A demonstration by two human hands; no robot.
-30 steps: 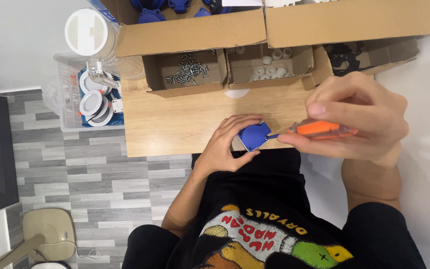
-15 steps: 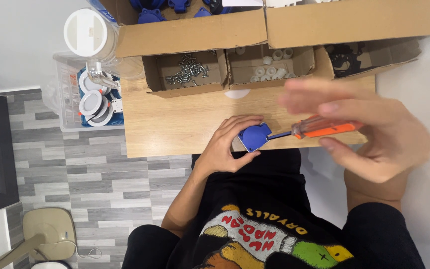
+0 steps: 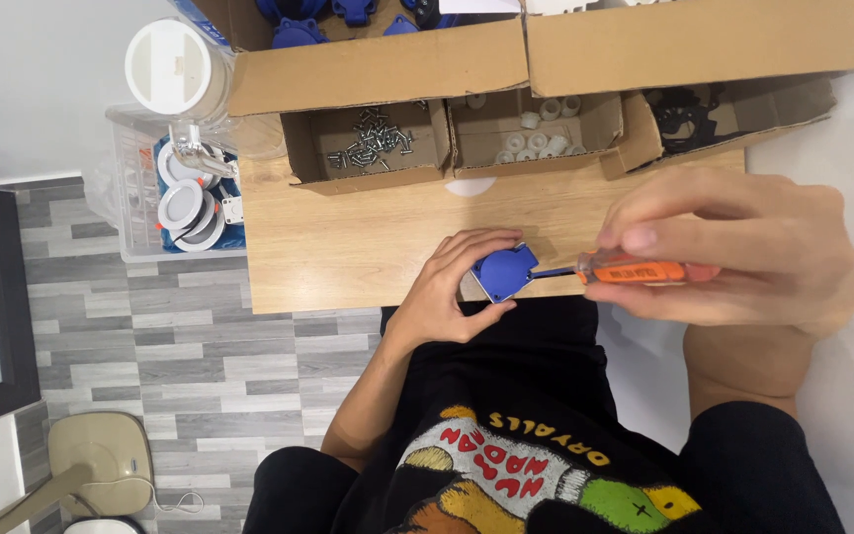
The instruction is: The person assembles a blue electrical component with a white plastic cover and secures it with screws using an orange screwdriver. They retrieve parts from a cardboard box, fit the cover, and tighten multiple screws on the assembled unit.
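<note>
- A small blue plastic socket-shaped part (image 3: 503,272) sits at the near edge of the light wooden tabletop (image 3: 348,247), just above the person's lap, close to the middle of the head view
- The left hand (image 3: 452,287) wraps around that blue part from its 9 o'clock side, fingers curled over the top and thumb under the bottom, gripping it firmly
- At 3 o'clock of the blue part, a screwdriver with an orange handle and a thin dark shaft (image 3: 635,271) lies level, its tip touching the part's right face
- The right hand (image 3: 733,257) is closed around the orange handle, fingers over it and thumb beneath, and looms large because it is close to the camera
- At 12 o'clock of the part stand open brown cardboard boxes: one small box of silver metal screws (image 3: 373,148) toward 11 o'clock, one small box of white plastic rings (image 3: 531,129) straight up, and one box of black parts (image 3: 689,109) toward 1 o'clock
- Beyond them, a larger cardboard box holding more blue plastic parts (image 3: 298,25) lies at the top edge
- At 10 o'clock, off the table's left end, a clear plastic bin of round white and silver fittings (image 3: 185,203) sits beside a white round lid (image 3: 165,69)
- At 6 o'clock is the person's black printed shirt (image 3: 506,445), with grey plank flooring (image 3: 150,346) toward 8 o'clock
</note>
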